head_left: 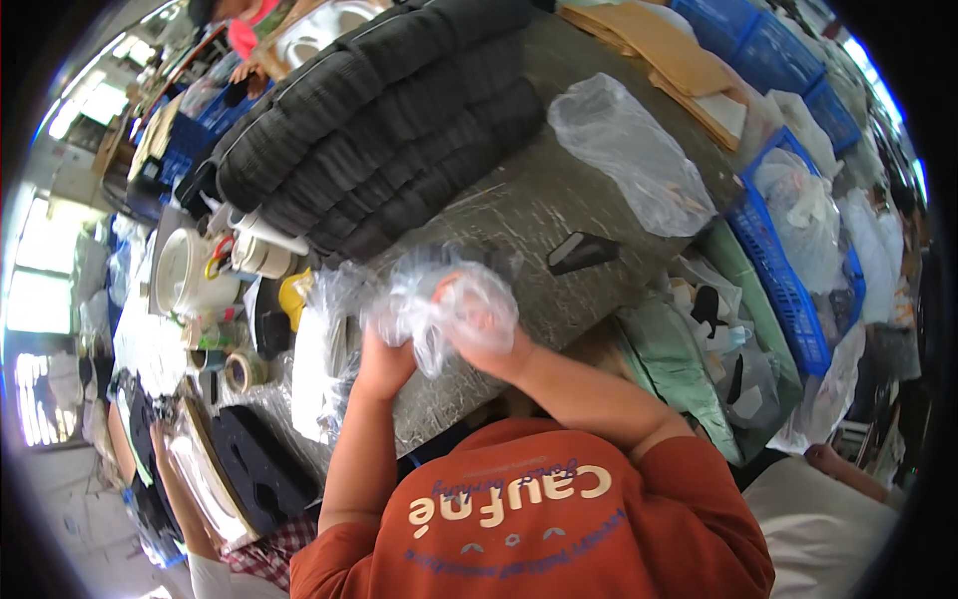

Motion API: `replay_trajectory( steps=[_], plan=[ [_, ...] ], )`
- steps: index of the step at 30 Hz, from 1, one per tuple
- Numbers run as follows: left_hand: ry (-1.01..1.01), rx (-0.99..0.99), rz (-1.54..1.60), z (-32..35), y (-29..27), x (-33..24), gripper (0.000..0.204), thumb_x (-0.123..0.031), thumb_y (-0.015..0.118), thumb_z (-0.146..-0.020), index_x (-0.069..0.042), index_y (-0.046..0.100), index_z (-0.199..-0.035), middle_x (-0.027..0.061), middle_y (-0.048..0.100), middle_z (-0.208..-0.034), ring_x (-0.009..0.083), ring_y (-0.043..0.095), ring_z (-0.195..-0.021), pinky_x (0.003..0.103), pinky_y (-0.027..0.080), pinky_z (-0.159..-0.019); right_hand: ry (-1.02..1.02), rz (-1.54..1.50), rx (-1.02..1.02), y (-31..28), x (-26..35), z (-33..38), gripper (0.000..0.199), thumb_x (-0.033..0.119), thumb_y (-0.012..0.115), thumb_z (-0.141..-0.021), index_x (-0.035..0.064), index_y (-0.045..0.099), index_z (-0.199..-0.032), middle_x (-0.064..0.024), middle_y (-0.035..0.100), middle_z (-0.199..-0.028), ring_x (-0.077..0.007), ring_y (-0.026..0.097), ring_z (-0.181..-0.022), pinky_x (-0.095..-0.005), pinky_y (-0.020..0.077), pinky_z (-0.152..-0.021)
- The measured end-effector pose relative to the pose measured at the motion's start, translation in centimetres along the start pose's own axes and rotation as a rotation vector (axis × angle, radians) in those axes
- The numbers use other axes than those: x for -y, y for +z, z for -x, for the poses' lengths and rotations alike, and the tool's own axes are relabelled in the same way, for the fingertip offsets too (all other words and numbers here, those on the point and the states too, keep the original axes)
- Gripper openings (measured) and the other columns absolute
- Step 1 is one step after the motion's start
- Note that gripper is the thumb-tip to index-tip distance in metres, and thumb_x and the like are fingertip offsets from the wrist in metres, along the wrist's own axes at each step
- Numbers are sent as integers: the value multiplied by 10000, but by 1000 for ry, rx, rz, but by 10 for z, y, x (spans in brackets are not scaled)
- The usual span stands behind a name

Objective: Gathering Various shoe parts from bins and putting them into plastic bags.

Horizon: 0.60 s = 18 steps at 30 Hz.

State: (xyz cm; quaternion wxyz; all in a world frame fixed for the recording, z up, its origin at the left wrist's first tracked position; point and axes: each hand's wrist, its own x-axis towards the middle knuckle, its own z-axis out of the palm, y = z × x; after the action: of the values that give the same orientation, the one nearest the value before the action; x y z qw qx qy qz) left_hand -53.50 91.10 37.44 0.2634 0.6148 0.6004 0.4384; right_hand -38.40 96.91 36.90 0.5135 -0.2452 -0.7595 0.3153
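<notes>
Both my hands hold a crumpled clear plastic bag (pixel 449 299) just above a grey worktable (pixel 539 200). My left hand (pixel 384 361) grips the bag's left side from below. My right hand (pixel 491 337) is closed on its right side, with the fingers partly wrapped in the film. What the bag holds cannot be made out. More clear plastic film (pixel 324 359) lies on the table to the left of my left hand. My orange shirt (pixel 529 509) fills the lower edge.
Long stacks of black ribbed pieces (pixel 379 130) cover the far table. A second clear bag (pixel 629 150) and a small black piece (pixel 582 252) lie at the right. Blue crates (pixel 788 290) stand further right. Tape rolls (pixel 244 369) and a white pot (pixel 180 272) sit left. Another person (pixel 215 489) holds a black shaped pad at lower left.
</notes>
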Motion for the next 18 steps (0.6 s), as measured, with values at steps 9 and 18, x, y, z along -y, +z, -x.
replay_trajectory(
  steps=[9,18],
  plan=[
    [-225,81,153,56,-80,-73,151,90,518,-696,42,558,-834,142,572,-805,225,567,-701,245,430,-665,303,-543,319,-15,44,24,360,69,632,-680,45,465,-997,-88,482,-946,-224,505,-873,-309,415,-778],
    [-3,-220,-372,3,-25,-66,256,106,499,-700,35,570,-935,168,590,-911,291,597,-787,313,474,-697,409,-338,-18,-38,34,29,176,-108,520,-677,-2,573,-808,-93,548,-775,-184,526,-687,-259,401,-600]
  ],
)
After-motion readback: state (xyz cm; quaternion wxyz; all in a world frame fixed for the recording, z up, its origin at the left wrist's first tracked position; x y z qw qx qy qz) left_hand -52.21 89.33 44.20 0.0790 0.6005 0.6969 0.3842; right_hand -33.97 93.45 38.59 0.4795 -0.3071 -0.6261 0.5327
